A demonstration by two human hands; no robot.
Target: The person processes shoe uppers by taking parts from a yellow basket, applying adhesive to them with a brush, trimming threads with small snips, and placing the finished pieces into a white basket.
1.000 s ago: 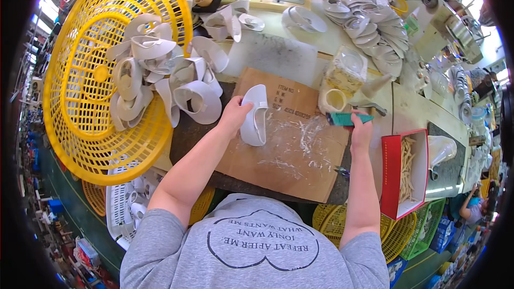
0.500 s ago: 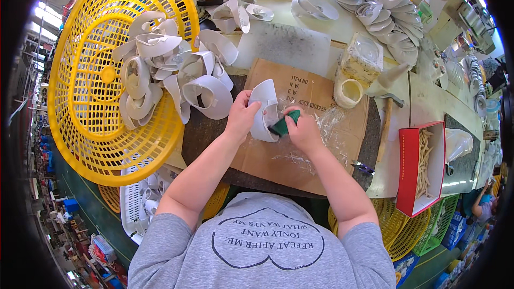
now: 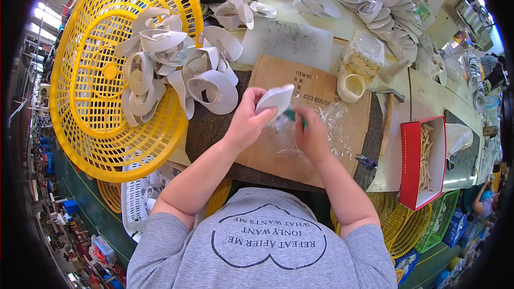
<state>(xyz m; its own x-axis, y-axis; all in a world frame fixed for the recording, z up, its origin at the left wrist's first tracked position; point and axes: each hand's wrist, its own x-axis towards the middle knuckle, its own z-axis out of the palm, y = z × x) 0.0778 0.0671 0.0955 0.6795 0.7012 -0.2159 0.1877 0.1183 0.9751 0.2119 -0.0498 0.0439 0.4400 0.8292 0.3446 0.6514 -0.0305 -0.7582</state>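
Note:
Above the brown cardboard sheet (image 3: 270, 152), my left hand (image 3: 247, 120) grips a curved white shoe-upper piece (image 3: 276, 98), fingers behind and thumb in front. My right hand (image 3: 313, 132) is closed on a small dark green pad (image 3: 297, 118), held against or just beside the lower right edge of the piece. Motion blurs the pad and that edge, so I cannot tell whether they touch. Thin clear scraps (image 3: 334, 128) lie scattered on the cardboard. More white shoe-upper pieces (image 3: 214, 90) are heaped to the left of my left hand.
A large yellow basket (image 3: 80, 150) at left carries several white pieces. Beyond the cardboard stand a glue-stained block (image 3: 364, 53) and an open round cup (image 3: 352, 88). A hammer (image 3: 392, 94) lies right of them. A red box (image 3: 411, 166) of pale sticks stands at right.
My left hand has tipped the white piece from upright to slanting, its top now toward the right. My right hand and the green pad have moved slightly right.

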